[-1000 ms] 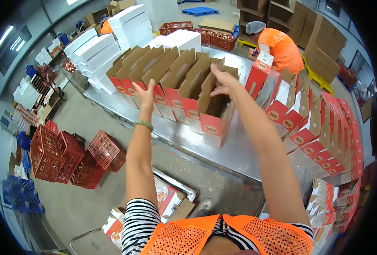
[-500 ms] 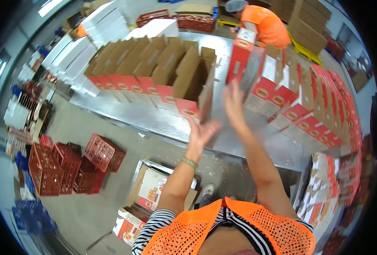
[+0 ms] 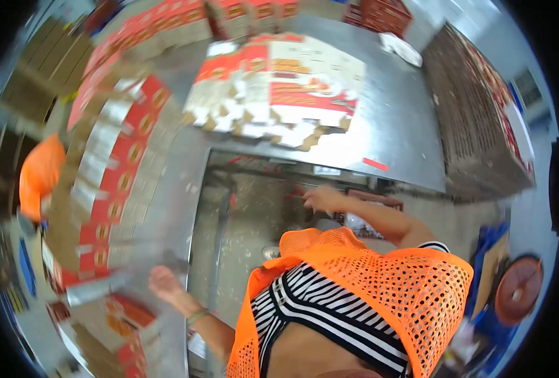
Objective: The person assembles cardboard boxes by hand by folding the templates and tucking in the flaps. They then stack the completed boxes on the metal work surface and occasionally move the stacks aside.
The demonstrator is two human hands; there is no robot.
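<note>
My left hand (image 3: pixel 166 286) is over the metal table's (image 3: pixel 172 239) edge at lower left, its fingers smeared by motion. Close by stand a row of red-and-white cartons (image 3: pixel 121 170) and, lower down, another carton (image 3: pixel 128 327) with a printed side. My right hand (image 3: pixel 322 199) hangs in front of the table's far section, with loosely bent fingers and nothing visible in them. Beyond it, a pile of flat printed cartons (image 3: pixel 314 79) lies on the tabletop.
A tall stack of flattened cardboard (image 3: pixel 462 113) stands on the right. More red cartons (image 3: pixel 232 19) line the back. A red crate (image 3: pixel 386 16) sits behind the table. Another person in an orange vest (image 3: pixel 42 173) is at far left. A round brown lid-like object (image 3: pixel 520 288) is at right.
The view has swung right toward the flat carton pile. My left hand has come away from the open carton it was beside; my right hand has left the row and dropped nearer my body.
</note>
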